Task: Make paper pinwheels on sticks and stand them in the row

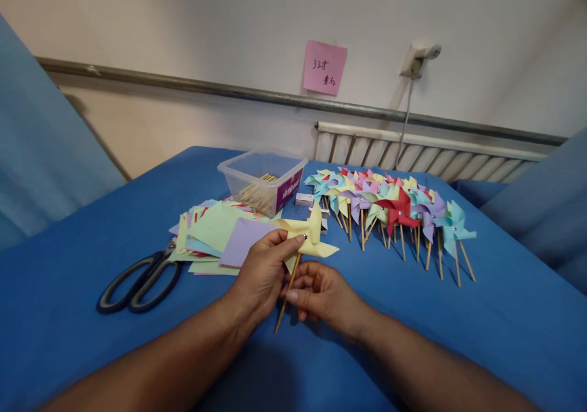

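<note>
A yellow paper pinwheel (316, 236) on a thin wooden stick is held up in front of me. My left hand (266, 271) pinches it at the centre, the thumb beside a small metal pin. Lower down, my right hand (321, 293) has its thumb and curled fingers closed around the stick (283, 311). Just behind the left hand lies a purple paper square (241, 244), beside a stack of coloured paper squares (213, 225). Dark-handled scissors (137, 283) rest to the left, their blades partly under the paper.
A clear plastic box (252, 176) of wooden sticks stands behind the paper. Small boxes (305, 200) sit to its right. Many finished pinwheels (398, 210) lie in rows on the right of the blue-covered table (504, 338). A radiator (367, 146) is at the back wall.
</note>
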Tool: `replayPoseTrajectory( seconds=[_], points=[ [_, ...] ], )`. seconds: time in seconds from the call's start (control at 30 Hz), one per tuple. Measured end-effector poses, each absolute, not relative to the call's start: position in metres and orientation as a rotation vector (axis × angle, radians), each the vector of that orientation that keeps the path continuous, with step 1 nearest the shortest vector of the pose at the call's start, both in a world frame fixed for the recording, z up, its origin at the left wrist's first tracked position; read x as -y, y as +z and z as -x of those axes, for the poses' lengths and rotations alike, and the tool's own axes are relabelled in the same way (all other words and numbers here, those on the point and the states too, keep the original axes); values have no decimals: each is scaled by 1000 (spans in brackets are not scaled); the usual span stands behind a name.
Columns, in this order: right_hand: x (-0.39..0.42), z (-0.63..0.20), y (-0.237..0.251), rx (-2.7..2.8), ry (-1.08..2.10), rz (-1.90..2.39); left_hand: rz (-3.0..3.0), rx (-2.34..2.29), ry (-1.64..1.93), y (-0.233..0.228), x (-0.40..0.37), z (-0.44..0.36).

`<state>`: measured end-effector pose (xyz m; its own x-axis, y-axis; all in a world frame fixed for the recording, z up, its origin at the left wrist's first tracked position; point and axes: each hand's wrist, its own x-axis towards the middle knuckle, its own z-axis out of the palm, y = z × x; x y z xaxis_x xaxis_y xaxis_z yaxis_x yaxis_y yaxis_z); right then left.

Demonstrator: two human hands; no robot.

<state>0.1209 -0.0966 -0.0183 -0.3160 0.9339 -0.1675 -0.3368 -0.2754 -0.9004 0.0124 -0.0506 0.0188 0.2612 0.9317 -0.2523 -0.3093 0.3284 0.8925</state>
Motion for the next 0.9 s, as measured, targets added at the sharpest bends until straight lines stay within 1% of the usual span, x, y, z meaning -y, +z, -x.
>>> replayPoseTrajectory(
  seconds=[0.13, 0.27, 0.4, 0.9],
  points=[
    [95, -122, -21, 1032, 1644, 967, -861, -940, 975, 19, 51, -14],
    [95, -128, -20, 980, 1560, 980, -826, -781, 917, 23, 46, -12],
    [96, -132, -16, 931, 1557, 927, -811, -675, 856, 26, 41, -9],
    [99, -134, -13, 921, 1569, 855, -856, -578, 741, 17, 39, -8]
  ],
)
